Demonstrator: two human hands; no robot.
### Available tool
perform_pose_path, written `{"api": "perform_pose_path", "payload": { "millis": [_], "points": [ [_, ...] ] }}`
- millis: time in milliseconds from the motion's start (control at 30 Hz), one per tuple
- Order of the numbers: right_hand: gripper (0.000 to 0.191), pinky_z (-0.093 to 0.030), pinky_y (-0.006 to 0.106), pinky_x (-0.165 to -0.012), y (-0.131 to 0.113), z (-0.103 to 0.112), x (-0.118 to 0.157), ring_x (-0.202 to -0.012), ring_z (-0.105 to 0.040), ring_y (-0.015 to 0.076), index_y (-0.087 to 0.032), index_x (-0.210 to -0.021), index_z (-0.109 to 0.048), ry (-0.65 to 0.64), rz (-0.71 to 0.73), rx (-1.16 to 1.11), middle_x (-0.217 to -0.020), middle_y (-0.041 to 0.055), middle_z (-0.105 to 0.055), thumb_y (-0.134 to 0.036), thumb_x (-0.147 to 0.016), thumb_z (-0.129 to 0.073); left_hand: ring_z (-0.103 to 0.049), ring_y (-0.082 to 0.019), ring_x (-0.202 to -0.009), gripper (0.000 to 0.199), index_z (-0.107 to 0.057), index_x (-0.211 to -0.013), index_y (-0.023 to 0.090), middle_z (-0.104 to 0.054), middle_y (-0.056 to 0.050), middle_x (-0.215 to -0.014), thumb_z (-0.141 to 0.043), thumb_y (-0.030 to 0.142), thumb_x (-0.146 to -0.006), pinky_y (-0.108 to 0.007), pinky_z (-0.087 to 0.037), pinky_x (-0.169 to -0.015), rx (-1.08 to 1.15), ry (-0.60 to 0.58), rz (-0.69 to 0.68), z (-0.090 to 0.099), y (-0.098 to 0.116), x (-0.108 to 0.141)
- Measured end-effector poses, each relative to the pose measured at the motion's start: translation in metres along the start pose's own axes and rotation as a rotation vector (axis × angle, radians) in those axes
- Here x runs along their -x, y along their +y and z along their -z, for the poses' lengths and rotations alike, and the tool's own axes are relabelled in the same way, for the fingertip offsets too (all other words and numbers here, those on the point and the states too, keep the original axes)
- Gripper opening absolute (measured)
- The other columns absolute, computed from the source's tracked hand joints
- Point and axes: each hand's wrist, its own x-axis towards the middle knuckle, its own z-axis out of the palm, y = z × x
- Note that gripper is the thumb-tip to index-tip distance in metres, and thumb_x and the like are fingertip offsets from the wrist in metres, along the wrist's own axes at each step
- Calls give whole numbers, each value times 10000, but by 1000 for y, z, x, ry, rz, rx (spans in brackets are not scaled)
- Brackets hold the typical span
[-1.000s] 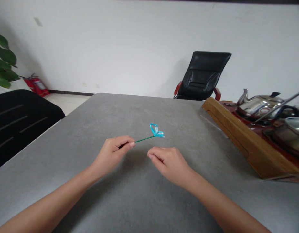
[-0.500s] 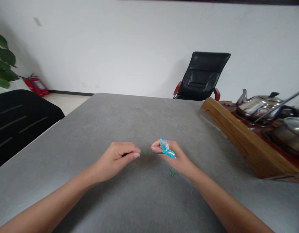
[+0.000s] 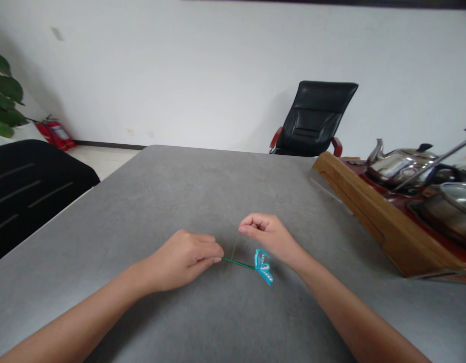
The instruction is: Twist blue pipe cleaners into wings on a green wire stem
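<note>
My left hand (image 3: 197, 256) pinches the end of a thin green stem (image 3: 238, 263) between thumb and fingertips. At the stem's right end sits a light blue flower (image 3: 263, 267) with narrow petals and rows of small white beads. A fine green thread (image 3: 235, 245) runs from the stem up to my right hand (image 3: 266, 232). The right thumb and forefinger are closed on that thread, above and behind the flower. The stem slants slightly down to the right over the grey table.
The grey table (image 3: 180, 186) stretches forward. On the right stands a wooden tea tray (image 3: 353, 217) with a steel kettle (image 3: 402, 164) and a steel pot (image 3: 448, 212). A black office chair (image 3: 318, 116) is behind the table, and another black chair (image 3: 36, 186) is at left.
The stem and flower have dropped lower and tilted down to the right. My right hand has come clear of the flower, and the thread now stretches taut between stem and fingers.
</note>
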Motion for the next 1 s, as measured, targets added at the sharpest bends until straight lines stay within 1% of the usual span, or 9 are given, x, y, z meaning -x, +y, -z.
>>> {"api": "perform_pose_path", "payload": {
  "millis": [100, 267, 333, 433, 567, 667, 833, 1000],
  "points": [
    [194, -325, 221, -531, -6, 2, 1, -573, -420, 100, -165, -721, -621, 12, 1, 18, -604, -31, -484, -334, -810, -588, -520, -112, -615, 254, -591, -816, 184, -530, 8, -689, -376, 203, -950, -220, -320, -569, -89, 11, 16, -1, 0, 0],
    [192, -300, 218, -497, -22, 4, 7, -525, -390, 90, -167, -725, -630, 67, 24, 124, -547, -42, -434, -319, -827, -574, -525, -116, -605, 252, -578, -798, 178, -557, 3, -699, -371, 187, -941, -228, -299, -546, -202, 32, 63, -2, -1, -1],
    [188, -307, 217, -495, -29, 4, 9, -522, -403, 92, -167, -729, -635, 82, 33, 149, -539, -41, -439, -314, -829, -572, -533, -119, -608, 249, -583, -806, 177, -568, 1, -706, -374, 198, -940, -230, -296, -544, -229, 53, 103, -2, -2, -1],
    [180, -312, 216, -496, -37, 4, 13, -523, -419, 92, -169, -737, -642, 92, 53, 191, -543, -39, -460, -298, -836, -566, -546, -123, -617, 249, -600, -835, 183, -576, 3, -711, -377, 218, -941, -227, -303, -549, -242, 95, 198, -2, -5, 0],
    [172, -292, 218, -490, -44, 2, 18, -502, -401, 83, -178, -740, -648, 80, 102, 274, -532, -50, -448, -282, -847, -563, -561, -123, -655, 247, -610, -861, 191, -586, 4, -748, -380, 233, -940, -218, -333, -573, -199, 189, 323, -2, -9, 1],
    [171, -282, 216, -486, -47, -2, 21, -489, -394, 78, -179, -718, -641, 39, 114, 315, -513, -58, -430, -269, -844, -569, -561, -127, -675, 252, -613, -847, 189, -588, 0, -750, -384, 243, -938, -217, -357, -596, -170, 268, 380, -2, -11, 1],
    [155, -285, 211, -500, -47, -8, 22, -506, -411, 78, -175, -705, -635, -51, 116, 332, -530, -55, -461, -224, -835, -566, -551, -135, -700, 231, -624, -861, 191, -610, -8, -769, -412, 253, -929, -229, -386, -647, -68, 390, 415, -2, -12, 2],
    [159, -269, 208, -493, -39, -15, 21, -501, -392, 76, -175, -721, -643, -120, 84, 327, -530, -59, -451, -222, -840, -550, -549, -136, -704, 215, -619, -840, 177, -615, -6, -756, -434, 254, -919, -232, -388, -659, 58, 434, 400, 0, -12, 1]
  ]
}}
